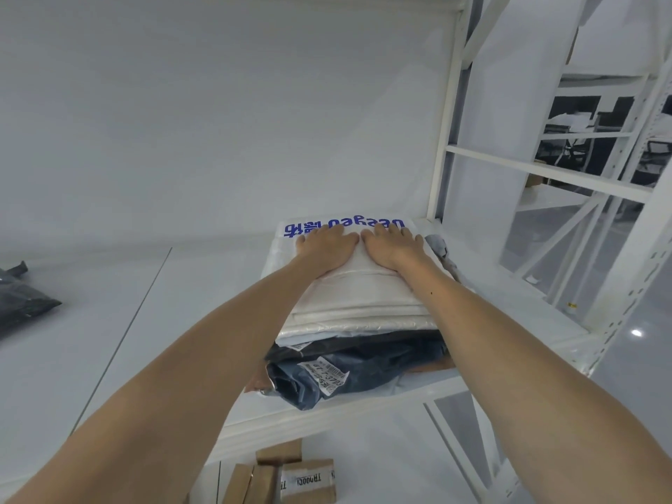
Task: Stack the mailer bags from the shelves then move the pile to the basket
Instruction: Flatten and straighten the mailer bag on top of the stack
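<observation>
A pile of mailer bags sits on the white shelf at its right end. On top lies a white mailer bag with blue lettering along its far edge. Under it are dark bags, one a dark blue mailer bag with a white shipping label. My left hand and my right hand lie flat side by side on the far part of the white bag, fingers straight, pressing down on the pile. Another dark grey mailer bag lies alone at the shelf's far left.
White metal shelf uprights and cross bars stand right of the pile. Several small cardboard boxes sit on the lower level beneath the shelf edge. A white wall rises behind the shelf.
</observation>
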